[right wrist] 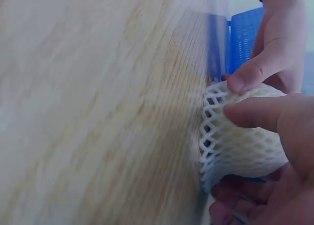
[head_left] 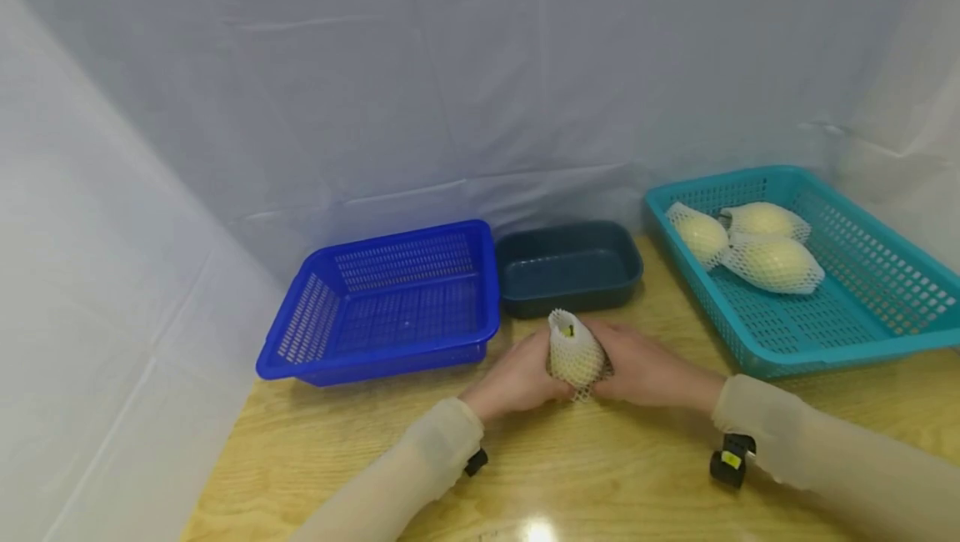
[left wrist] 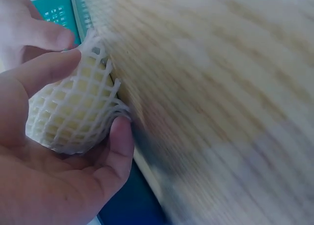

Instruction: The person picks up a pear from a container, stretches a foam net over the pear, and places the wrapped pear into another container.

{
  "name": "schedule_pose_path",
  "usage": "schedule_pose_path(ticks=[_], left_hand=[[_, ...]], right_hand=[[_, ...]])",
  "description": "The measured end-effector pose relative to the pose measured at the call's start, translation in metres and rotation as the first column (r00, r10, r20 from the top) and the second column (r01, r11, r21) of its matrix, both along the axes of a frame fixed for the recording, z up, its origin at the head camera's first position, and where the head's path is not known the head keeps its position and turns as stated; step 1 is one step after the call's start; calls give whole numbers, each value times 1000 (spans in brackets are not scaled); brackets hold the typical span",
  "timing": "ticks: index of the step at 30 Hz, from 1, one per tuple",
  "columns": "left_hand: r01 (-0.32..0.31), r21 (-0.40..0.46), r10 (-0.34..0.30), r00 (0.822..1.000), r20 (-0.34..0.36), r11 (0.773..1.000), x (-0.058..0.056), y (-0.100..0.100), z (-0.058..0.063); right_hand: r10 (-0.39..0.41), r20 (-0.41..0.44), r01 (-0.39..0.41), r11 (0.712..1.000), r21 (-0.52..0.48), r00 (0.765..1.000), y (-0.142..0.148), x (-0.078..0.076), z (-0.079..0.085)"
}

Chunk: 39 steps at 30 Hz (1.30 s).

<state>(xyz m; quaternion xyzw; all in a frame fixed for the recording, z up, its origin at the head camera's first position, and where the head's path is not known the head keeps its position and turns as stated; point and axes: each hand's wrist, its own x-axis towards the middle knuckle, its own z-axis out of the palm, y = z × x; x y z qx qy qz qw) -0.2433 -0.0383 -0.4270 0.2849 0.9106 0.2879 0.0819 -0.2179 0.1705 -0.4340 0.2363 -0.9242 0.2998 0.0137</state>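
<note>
A pale yellow fruit [head_left: 576,358] in a white foam net stands over the table in front of me, a short dark stem showing in the net's open top. My left hand [head_left: 527,371] grips it from the left, thumb and fingers curled around the net. From the other side my right hand [head_left: 636,365] holds the same fruit, its thumb close to the left thumb. In the left wrist view the net [left wrist: 73,107] bulges between thumb and fingers. The right wrist view shows the net's loose lower edge [right wrist: 208,131] close to the wooden tabletop.
A blue basket [head_left: 491,308] stands at the left. Behind my hands is a dark teal tray [head_left: 566,302]. The turquoise basket [head_left: 720,317] at the right contains several similar netted fruits [head_left: 776,263]. White sheeting [head_left: 450,92] rises behind and beside the wooden table [head_left: 585,475].
</note>
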Motion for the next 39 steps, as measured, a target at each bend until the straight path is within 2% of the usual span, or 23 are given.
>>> schedule_pose_path(ticks=[4, 8, 11, 18, 26, 30, 36, 39], left_hand=[[12, 46, -12, 1000, 3, 999, -1, -1, -1], [-4, 139, -5, 998, 63, 990, -1, -2, 1], [-34, 177, 17, 995, 96, 984, -1, -3, 3], [-75, 208, 45, 988, 147, 975, 0, -3, 7], [-111, 288, 47, 975, 219, 951, 1, -4, 8], [-106, 308, 34, 972, 232, 945, 1, -4, 8], [-93, 332, 1, 964, 267, 939, 1, -5, 9], [-91, 350, -18, 955, 295, 932, 2, -5, 11]], right_hand=[[33, 58, -27, 994, -105, 998, -1, 0, 0], [51, 140, -17, 972, -235, 989, 0, 0, 1], [63, 164, -12, 955, -296, 984, 2, -2, 1], [67, 151, -13, 944, -329, 986, 1, -4, -1], [62, 158, -3, 937, -349, 985, 0, -4, -3], [73, 176, -3, 931, -365, 982, 0, -4, -3], [85, 150, -33, 946, -321, 985, 2, -2, -2], [96, 153, -41, 945, -324, 984, 2, -2, -2]])
